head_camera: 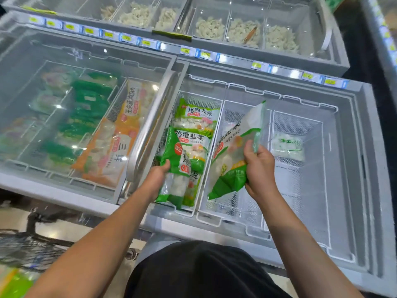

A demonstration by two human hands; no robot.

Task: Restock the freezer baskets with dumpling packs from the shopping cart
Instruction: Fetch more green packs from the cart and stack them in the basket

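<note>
My left hand grips a green-and-white dumpling pack, held on edge inside the left wire basket of the open freezer. Two flat packs lie in that basket behind it. My right hand grips a second green-and-white pack, tilted above the middle basket. The right basket holds one small white pack at its far end. A corner of the shopping cart shows at lower left, with a green pack in it.
The slid-open glass lid with its metal handle covers the freezer's left half, over orange and green packs. Behind stands a second freezer with bins of loose dumplings. Price tags line the rim between.
</note>
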